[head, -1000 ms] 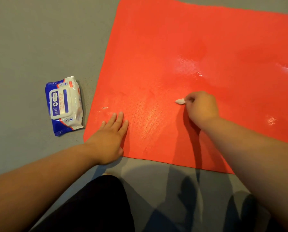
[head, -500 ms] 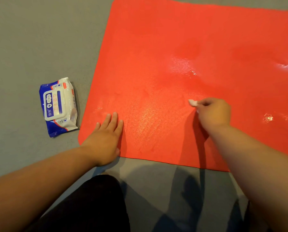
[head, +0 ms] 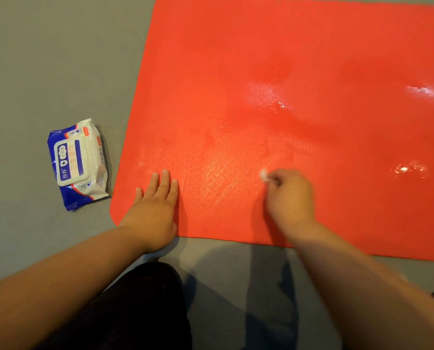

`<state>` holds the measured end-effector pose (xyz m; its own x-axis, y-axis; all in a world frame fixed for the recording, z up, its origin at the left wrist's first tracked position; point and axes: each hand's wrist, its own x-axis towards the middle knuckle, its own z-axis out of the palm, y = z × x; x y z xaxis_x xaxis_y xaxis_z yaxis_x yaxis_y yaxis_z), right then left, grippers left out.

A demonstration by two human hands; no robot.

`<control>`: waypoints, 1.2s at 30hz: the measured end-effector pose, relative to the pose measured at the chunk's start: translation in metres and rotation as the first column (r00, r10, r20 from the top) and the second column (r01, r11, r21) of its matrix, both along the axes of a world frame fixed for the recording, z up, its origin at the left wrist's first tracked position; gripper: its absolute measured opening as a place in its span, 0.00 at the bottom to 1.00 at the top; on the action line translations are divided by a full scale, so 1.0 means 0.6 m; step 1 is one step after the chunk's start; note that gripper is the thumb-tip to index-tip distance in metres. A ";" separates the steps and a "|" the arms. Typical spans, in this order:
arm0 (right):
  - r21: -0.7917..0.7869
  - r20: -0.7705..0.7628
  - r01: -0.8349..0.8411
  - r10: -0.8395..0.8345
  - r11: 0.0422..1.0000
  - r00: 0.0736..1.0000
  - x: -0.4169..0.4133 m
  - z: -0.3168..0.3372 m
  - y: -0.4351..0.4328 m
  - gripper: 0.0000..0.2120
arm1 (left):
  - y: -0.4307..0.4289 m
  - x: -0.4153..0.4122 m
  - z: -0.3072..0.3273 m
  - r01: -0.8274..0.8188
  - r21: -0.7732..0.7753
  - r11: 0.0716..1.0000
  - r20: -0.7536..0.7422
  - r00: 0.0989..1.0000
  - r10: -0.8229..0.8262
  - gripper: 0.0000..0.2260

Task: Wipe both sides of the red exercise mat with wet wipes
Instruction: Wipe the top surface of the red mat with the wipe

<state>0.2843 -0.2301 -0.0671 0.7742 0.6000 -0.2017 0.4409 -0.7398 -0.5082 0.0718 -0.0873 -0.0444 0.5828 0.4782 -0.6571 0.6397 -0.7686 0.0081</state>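
Red exercise mat [head: 311, 59]: one, a single sheet. Wet-wipe pack [head: 78, 164]: one, blue and white. Loose wipe [head: 263, 175]: one, a small white wad. Hands: two, the left hand [head: 152, 213] and the right hand [head: 290, 198], each with one bare forearm in view. Bright glossy patches on the mat: three plainly countable. Dark-clothed leg [head: 140, 306]: one clearly seen; a second dark shape at the right edge cannot be identified.

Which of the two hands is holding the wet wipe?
The right hand: its fingers pinch the small white wipe, while the left hand rests flat on the red mat.
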 end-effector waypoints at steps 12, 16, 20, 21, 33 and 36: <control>-0.110 0.065 0.232 -0.226 0.966 0.972 -0.014 0.025 -0.119 0.05 | 0.017 0.005 0.009 -0.062 -0.068 0.996 0.129 0.989 0.070 0.33; -0.070 -0.063 -0.203 0.199 0.977 0.978 -0.126 0.005 -0.031 0.08 | 0.009 0.030 0.020 0.073 -0.115 0.991 0.197 0.979 -0.049 0.33; -0.061 -0.088 -0.310 0.304 0.949 0.949 -0.169 0.010 -0.009 0.06 | 0.003 0.033 0.012 0.166 -0.099 0.981 0.092 0.983 -0.157 0.35; -0.092 -0.077 -0.260 0.254 0.961 0.964 -0.148 0.016 -0.031 0.05 | 0.005 0.032 0.012 0.175 -0.097 0.980 0.083 0.983 -0.167 0.35; -0.053 -0.249 -0.374 0.351 0.926 0.903 -0.184 0.032 -0.028 0.12 | 0.013 0.033 0.003 0.169 -0.119 0.978 0.094 0.983 -0.158 0.38; -0.126 -0.141 -0.442 0.425 0.888 0.894 -0.128 0.040 -0.058 0.10 | 0.004 0.034 0.008 0.160 -0.101 0.982 0.085 0.985 -0.151 0.39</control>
<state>0.2075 -0.2651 -0.0431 0.4125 0.8266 -0.3828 0.6846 -0.5585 -0.4683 0.0925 -0.0849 -0.0393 0.6951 0.3068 -0.6502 0.5068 -0.8505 0.1405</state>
